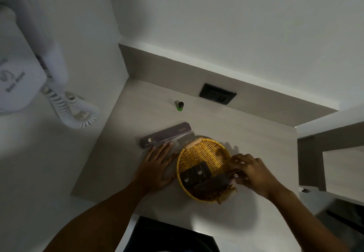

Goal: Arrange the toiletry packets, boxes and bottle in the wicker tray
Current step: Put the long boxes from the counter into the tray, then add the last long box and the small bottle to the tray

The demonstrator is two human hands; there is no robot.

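A round yellow wicker tray (204, 153) with two wooden handles sits on the pale counter. Inside its near half lie two small dark boxes (194, 174) side by side and a long dark packet (211, 184). My right hand (250, 171) is at the tray's right rim, fingers closed on the right end of that long packet. My left hand (157, 165) rests flat on the counter left of the tray, fingers spread, touching the near edge of a long purple dental-kit packet (165, 135). A small green bottle (180, 106) with a black cap stands farther back.
A black wall socket (217, 93) is set in the backsplash behind the bottle. A white hair dryer (17, 78) with a coiled cord (76, 111) hangs on the left wall. A darker packet (185, 140) lies partly under the tray's far handle.
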